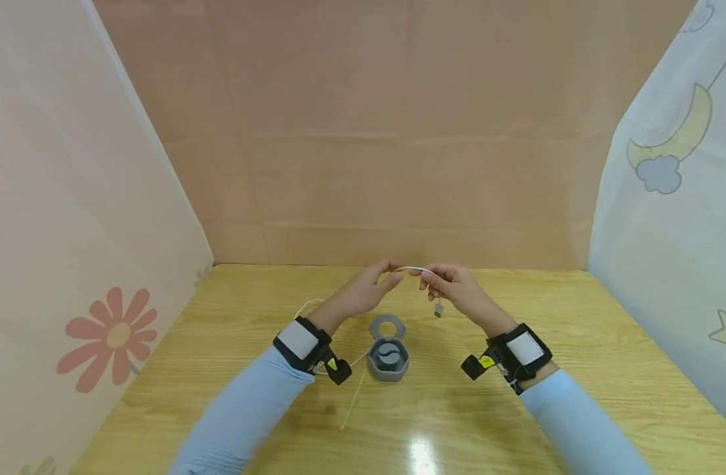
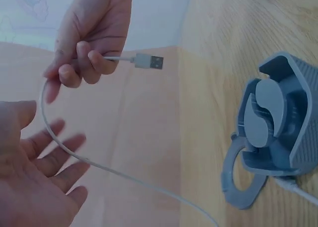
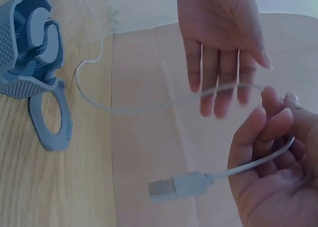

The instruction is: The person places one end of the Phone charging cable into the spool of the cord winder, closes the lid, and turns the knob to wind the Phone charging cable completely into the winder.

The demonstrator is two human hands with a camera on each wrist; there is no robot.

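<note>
Both hands hover above the middle of the tabletop [image 1: 517,422], toward its far edge. The right hand [image 1: 452,285] pinches a thin white cable [image 2: 124,176] just behind its USB plug [image 3: 176,186], fingers curled round it; the left hand [image 1: 363,293] lies with fingers straight, the cable draped across them. The cable trails down to a grey winder case [image 1: 389,359] with its ring lid [image 1: 387,326] beside it. It looks light, limp and slippery, best held near the stiff plug

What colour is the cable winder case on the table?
Grey, seen best in the left wrist view: the cable winder case and its ring-shaped lid.
</note>
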